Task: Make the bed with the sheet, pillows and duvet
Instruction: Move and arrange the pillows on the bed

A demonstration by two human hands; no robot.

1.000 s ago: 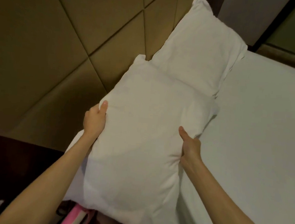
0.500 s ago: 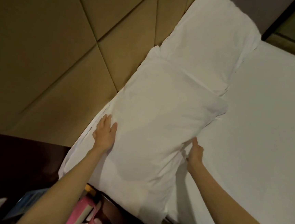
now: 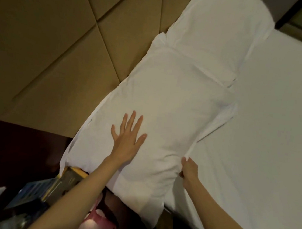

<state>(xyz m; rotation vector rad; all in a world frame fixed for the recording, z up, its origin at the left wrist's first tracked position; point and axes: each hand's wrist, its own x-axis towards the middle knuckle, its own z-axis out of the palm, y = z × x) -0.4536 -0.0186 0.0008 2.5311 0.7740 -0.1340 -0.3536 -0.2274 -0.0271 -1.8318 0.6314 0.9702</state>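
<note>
The bed point(image 3: 269, 170) is covered by a smooth white fabric sheet point(image 3: 285, 93), which lies flat with only faint creases. Two plump white rectangular pillows lie directly on it, end to end along the tan padded headboard point(image 3: 60, 60): the near pillow point(image 3: 169, 101) and the far pillow point(image 3: 217, 32). Their short ends touch. The near pillow's closest corner overhangs the bed's edge.
</note>
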